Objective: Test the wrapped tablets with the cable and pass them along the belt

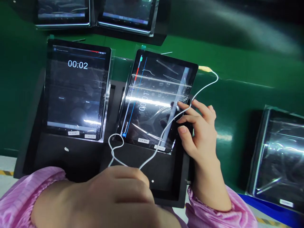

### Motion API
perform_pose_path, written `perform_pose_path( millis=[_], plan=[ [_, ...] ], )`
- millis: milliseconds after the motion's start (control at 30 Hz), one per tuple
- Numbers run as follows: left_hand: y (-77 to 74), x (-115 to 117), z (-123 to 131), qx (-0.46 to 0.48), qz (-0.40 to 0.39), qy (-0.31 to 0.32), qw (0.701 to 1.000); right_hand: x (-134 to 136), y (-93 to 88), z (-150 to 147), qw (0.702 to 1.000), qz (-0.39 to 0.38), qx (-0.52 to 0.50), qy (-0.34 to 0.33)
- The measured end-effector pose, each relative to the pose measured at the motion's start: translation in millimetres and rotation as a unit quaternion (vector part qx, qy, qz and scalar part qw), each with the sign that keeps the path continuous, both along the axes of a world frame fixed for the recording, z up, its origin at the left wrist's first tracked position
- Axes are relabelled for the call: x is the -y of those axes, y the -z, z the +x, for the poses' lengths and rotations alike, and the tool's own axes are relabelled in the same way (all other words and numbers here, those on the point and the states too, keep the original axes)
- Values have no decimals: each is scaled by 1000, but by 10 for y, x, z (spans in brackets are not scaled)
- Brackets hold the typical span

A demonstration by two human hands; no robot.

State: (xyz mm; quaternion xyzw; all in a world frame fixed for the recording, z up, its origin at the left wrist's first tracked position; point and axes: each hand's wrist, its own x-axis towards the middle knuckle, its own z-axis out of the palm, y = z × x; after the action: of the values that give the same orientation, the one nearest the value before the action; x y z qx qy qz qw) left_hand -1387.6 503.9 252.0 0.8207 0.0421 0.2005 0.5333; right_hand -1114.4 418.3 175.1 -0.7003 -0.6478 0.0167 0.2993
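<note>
Two tablets lie side by side in a black foam tray [54, 158]. The left tablet [76, 88] displays a timer reading 00:02. The right tablet [154, 101], covered in clear film, displays a sideways timer. My right hand [199, 133] grips that tablet's right edge, with the thumb on the film. A thin white cable [197, 95] loops across the tablet and over my right fingers. Its far end reaches a yellowish connector [204, 68] beyond the tablet's top right corner. My left hand [102, 196] is closed at the tray's near edge, with the cable running into it.
Two more tablets [125, 15] sit in a dark tray at the top of the view. Another film-wrapped tablet [277, 155] lies at the right on the green surface [244, 72]. Pink sleeves cover both my forearms.
</note>
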Motion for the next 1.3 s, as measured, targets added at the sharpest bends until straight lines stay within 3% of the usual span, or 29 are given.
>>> perform_pose_path(
  millis=[100,333,433,633,1067,1300],
  plan=[
    [-8,-29,134,17,-39,53,998,7,1,-6,1000,1,6,2],
    [255,193,283,-32,39,79,996,41,0,-20,999,32,19,5],
    [307,221,282,-23,28,59,998,35,13,-20,999,34,19,-4],
    [320,212,279,-16,21,71,997,40,80,-13,987,153,39,39],
    [359,247,291,-3,30,70,997,33,104,-2,979,196,37,35],
    [310,177,286,-4,49,146,988,-8,131,65,970,232,8,71]
  ],
)
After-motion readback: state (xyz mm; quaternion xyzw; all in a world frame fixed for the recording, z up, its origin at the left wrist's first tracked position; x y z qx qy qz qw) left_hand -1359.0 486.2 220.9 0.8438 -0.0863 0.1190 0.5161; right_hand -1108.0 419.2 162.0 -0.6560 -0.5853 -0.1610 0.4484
